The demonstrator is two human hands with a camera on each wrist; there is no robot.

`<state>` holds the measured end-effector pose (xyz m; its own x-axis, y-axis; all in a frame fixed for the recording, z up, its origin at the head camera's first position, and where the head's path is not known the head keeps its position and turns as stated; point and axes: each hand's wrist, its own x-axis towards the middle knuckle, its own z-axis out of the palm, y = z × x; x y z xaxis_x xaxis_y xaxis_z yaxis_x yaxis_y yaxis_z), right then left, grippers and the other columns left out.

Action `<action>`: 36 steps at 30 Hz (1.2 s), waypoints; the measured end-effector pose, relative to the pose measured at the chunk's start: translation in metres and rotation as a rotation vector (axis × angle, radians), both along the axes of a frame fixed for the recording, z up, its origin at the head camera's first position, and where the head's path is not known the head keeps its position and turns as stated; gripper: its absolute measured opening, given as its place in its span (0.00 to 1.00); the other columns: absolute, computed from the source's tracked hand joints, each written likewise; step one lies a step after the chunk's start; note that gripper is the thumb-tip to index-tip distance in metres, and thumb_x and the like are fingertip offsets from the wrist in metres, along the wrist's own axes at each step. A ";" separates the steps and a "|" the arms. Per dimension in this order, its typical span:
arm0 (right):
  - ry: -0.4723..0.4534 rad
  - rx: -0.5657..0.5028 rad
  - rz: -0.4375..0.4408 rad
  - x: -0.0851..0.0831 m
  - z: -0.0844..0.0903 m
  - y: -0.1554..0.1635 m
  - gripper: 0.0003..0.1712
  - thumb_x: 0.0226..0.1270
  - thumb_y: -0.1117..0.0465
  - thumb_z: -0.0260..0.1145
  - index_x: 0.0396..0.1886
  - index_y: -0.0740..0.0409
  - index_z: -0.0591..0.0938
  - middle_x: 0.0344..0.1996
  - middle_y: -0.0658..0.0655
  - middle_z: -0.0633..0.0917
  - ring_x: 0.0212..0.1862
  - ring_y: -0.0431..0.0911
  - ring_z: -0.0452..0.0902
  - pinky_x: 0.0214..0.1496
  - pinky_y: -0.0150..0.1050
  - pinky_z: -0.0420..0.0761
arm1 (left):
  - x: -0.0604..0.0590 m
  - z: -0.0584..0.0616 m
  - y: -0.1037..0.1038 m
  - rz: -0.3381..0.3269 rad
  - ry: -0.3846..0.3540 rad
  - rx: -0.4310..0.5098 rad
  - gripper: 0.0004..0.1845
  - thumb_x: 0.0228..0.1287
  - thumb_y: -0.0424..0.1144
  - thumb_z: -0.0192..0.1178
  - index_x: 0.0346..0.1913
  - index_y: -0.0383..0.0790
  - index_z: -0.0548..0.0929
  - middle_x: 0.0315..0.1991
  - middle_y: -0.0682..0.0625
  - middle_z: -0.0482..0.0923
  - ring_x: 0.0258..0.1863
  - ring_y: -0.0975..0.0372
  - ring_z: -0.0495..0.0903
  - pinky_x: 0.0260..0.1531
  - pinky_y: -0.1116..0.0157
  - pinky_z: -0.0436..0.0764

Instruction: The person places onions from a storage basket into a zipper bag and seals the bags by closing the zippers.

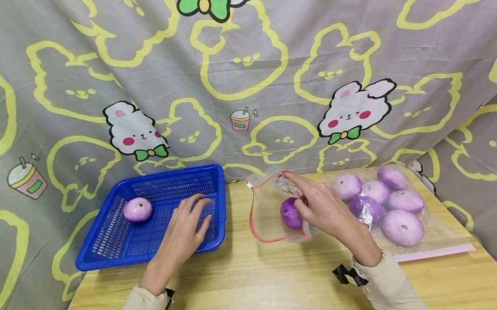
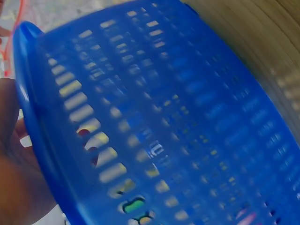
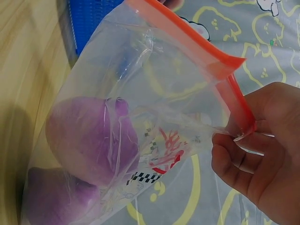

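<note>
A blue slotted basket sits at the table's left with one pale purple bun inside. My left hand hovers over the basket's right part with relaxed, spread fingers. In the left wrist view the basket fills the frame, with my left hand at its rim. My right hand pinches the red-edged mouth of a clear zip bag, which holds several purple buns. A darker bun lies near the mouth. The right wrist view shows the right hand pinching the bag over that bun.
The wooden table ends at a front edge near me. A grey cartoon-print cloth hangs behind it and down both sides. The bag's pink strip lies flat at the right.
</note>
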<state>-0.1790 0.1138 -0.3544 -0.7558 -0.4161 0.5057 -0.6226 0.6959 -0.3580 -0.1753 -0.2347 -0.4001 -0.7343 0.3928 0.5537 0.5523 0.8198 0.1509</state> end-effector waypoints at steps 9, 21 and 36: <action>0.004 -0.004 0.001 0.000 0.000 0.001 0.40 0.57 0.73 0.61 0.72 0.55 0.69 0.50 0.57 0.84 0.14 0.32 0.53 0.10 0.27 0.59 | -0.015 -0.006 -0.028 0.049 0.014 -0.007 0.18 0.62 0.34 0.67 0.54 0.35 0.80 0.55 0.37 0.76 0.54 0.42 0.75 0.42 0.43 0.77; 0.019 -0.004 0.007 -0.001 -0.001 0.001 0.39 0.56 0.73 0.61 0.72 0.56 0.70 0.50 0.57 0.84 0.15 0.31 0.53 0.10 0.27 0.59 | -0.026 -0.015 -0.061 0.098 -0.034 -0.025 0.18 0.59 0.31 0.67 0.53 0.32 0.80 0.53 0.33 0.76 0.52 0.38 0.75 0.51 0.39 0.74; 0.007 0.003 0.016 0.000 -0.001 -0.001 0.39 0.57 0.72 0.61 0.72 0.56 0.70 0.48 0.56 0.84 0.16 0.32 0.54 0.12 0.29 0.61 | -0.035 -0.020 -0.096 0.190 -0.076 -0.080 0.20 0.56 0.29 0.69 0.53 0.30 0.79 0.51 0.30 0.75 0.50 0.35 0.75 0.48 0.39 0.74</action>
<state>-0.1791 0.1133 -0.3556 -0.7454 -0.4293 0.5101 -0.6361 0.6869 -0.3515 -0.2107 -0.3304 -0.4202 -0.8376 0.2837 0.4667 0.3764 0.9190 0.1169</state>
